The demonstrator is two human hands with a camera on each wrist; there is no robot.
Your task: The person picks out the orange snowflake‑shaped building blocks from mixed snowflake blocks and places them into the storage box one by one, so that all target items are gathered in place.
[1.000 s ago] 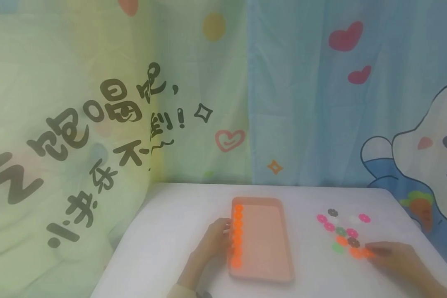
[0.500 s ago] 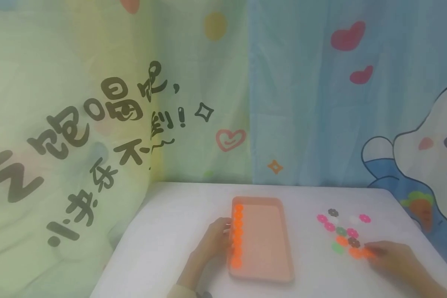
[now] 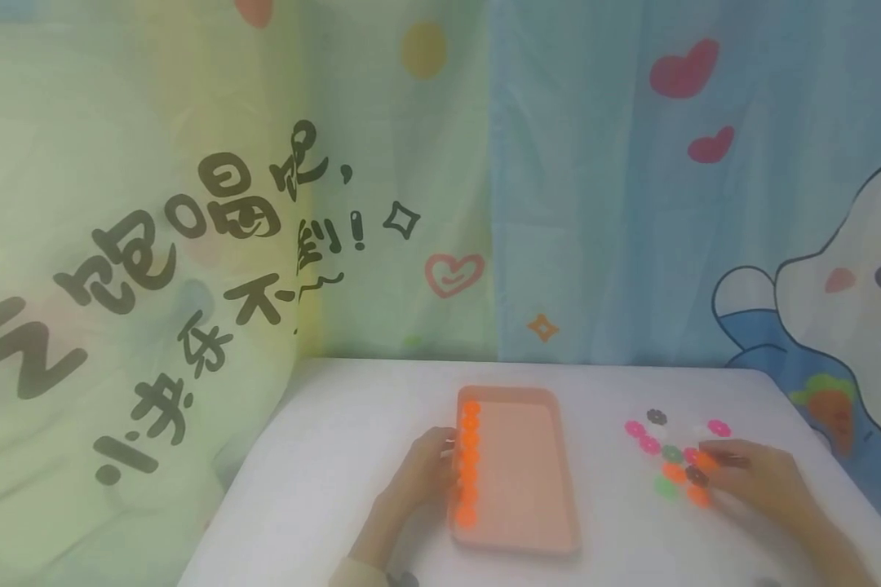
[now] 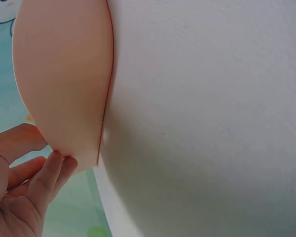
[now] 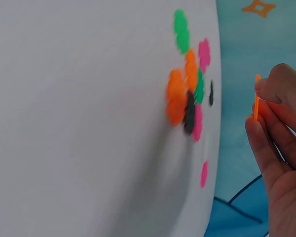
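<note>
Right grip [image 3: 763,481] has moved: it has taken the orange flower piece [image 3: 706,461] off the near right end of the loose pieces [image 3: 649,444] and brought it farther back. Left grip [image 3: 429,465] and tray [image 3: 521,473] look unshifted.

Right grip state: pinching the piece between thumb and fingertips. Your right wrist view shows it edge-on, off the table [image 3: 338,473]. Left grip: fingers on the outside of the tray's left wall, thumb tip hidden behind the rim. Reads as a light pinch on the tray.

Tray already has an orange row [image 3: 470,456] along its left wall. Loose pieces are on the table to the right of the tray, well apart from it. They're mixed orange, green, pink and dark; blur hides some detail.

For this carry: piece looks thin, so squeeze just enough to stop it twisting. Get height before going sideways; the brown piece [image 3: 697,476] is right by your fingers in the head view and easy to snag. Keep left pressure light, since a bump there could jog the row. Level the piece before letting go; don't drop it.
</note>
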